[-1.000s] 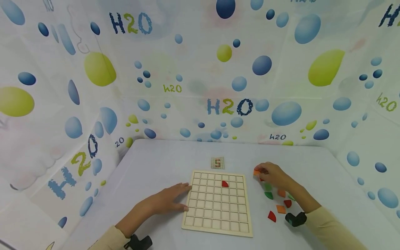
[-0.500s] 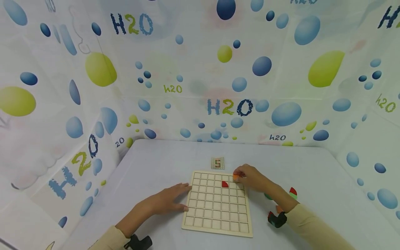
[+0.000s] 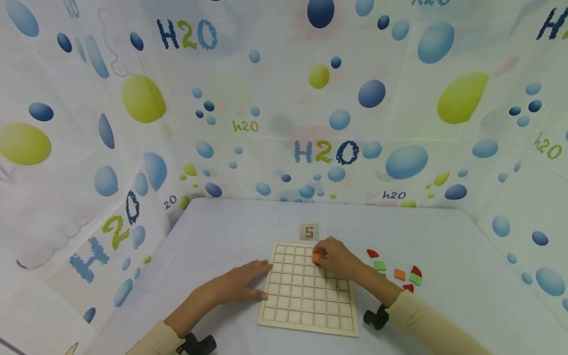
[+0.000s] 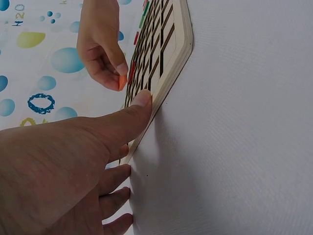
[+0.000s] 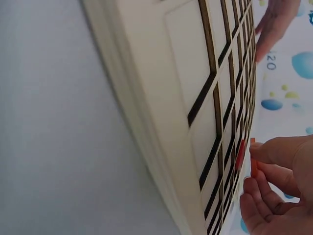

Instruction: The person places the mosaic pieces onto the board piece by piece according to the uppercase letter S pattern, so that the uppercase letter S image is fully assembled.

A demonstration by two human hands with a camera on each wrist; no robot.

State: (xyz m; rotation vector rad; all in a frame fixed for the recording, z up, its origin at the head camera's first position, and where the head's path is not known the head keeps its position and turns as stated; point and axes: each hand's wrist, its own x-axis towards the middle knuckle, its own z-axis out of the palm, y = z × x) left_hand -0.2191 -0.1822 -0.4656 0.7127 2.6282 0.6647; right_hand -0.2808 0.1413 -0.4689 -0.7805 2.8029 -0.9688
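My right hand (image 3: 338, 258) pinches an orange square tile (image 3: 316, 257) between thumb and fingers, over the upper part of the wooden grid board (image 3: 284, 290). In the right wrist view the orange tile (image 5: 253, 161) is at the fingertips, beside a red piece (image 5: 240, 154) lying in the grid. The left wrist view shows the orange tile (image 4: 122, 82) held just above the board. My left hand (image 3: 237, 285) rests at the board's left edge with its fingers spread, and its thumb (image 4: 142, 100) touches the rim.
Right of the board lie loose pieces: a red quarter-round (image 3: 372, 253), a green square (image 3: 379, 266), an orange square (image 3: 400, 274) and several others, some behind the right forearm. A small pattern card (image 3: 309, 231) lies beyond the board. A printed sheet hangs behind the white table (image 3: 230, 222).
My right hand has carried the orange tile from the loose pieces leftward to the board, first over its upper right corner, then further left near the red piece. My left hand has stayed put.
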